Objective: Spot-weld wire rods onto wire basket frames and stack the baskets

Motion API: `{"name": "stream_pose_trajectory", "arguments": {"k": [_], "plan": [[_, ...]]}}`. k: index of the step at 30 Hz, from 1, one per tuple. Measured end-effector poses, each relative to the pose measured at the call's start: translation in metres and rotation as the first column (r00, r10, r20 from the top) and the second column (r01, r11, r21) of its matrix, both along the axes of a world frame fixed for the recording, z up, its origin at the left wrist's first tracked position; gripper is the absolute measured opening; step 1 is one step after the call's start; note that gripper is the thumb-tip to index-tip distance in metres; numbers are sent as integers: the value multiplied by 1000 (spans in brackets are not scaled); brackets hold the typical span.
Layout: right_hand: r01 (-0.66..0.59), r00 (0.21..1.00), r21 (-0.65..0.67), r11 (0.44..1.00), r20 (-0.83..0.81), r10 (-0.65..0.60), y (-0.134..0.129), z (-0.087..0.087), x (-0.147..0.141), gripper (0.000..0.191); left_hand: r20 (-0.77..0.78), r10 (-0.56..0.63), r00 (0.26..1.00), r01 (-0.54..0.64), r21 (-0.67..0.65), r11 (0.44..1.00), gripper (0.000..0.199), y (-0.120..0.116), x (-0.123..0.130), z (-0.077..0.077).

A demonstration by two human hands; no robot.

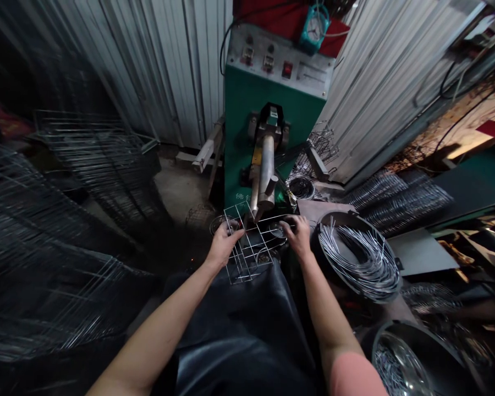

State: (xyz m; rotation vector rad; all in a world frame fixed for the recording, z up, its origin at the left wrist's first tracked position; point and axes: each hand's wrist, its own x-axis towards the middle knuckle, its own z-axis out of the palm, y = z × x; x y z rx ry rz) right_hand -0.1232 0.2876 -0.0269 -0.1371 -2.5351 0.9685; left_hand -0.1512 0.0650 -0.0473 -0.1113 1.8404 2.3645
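Wires in round tub, right of green machine

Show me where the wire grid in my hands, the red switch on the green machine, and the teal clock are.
Wire grid (251,246): head view, on its wires near the middle.
Red switch (287,69): head view, centre of its face.
Teal clock (314,28): head view, on its dial.
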Motion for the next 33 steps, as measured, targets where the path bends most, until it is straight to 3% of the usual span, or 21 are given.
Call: {"name": "stream_pose_trajectory", "arguments": {"k": [2, 3, 5, 7, 8, 10, 14, 18, 33], "plan": [[167, 983, -297, 940, 129, -134, -8, -12, 15, 40, 1, -2, 1000, 2, -1, 1000, 36, -1, -1, 0], [212, 968, -459, 863, 219, -122, -13, -16, 17, 41, 7, -6, 1000, 6, 3, 1000, 34, -2, -1, 1], [247, 951, -727, 640, 309, -16, -21, -20, 8, 38, 21, -10, 1000, 10, 27, 1000, 33, -1, 0, 1], [226, 960, -874, 431, 274, 52, -27, -16, -11, 32, 27, 18, 999, -20, 68, 997, 33, 3, 4, -1], [202, 965, -909, 365, 248, 82, -28, -12, -22, 30, 26, 45, 999, -47, 86, 995, 34, 6, 8, -3], [169, 960, -939, 300, 226, 168, -30, -5, -38, 29, 18, 107, 994, -109, 104, 989, 35, 14, 19, -9], [115, 919, -949, 294, 214, 330, -31, 2, -51, 31, -3, 192, 981, -191, 115, 975, 35, 24, 38, -23], [34, 895, -950, 312, 168, 412, -32, 0, -56, 33, -6, 214, 977, -211, 159, 965, 35, 22, 42, -26], [-14, 892, -951, 309, 128, 434, -30, -18, -92, 30, 64, 230, 971, -238, 220, 946, 36, 18, 29, -12]]}}
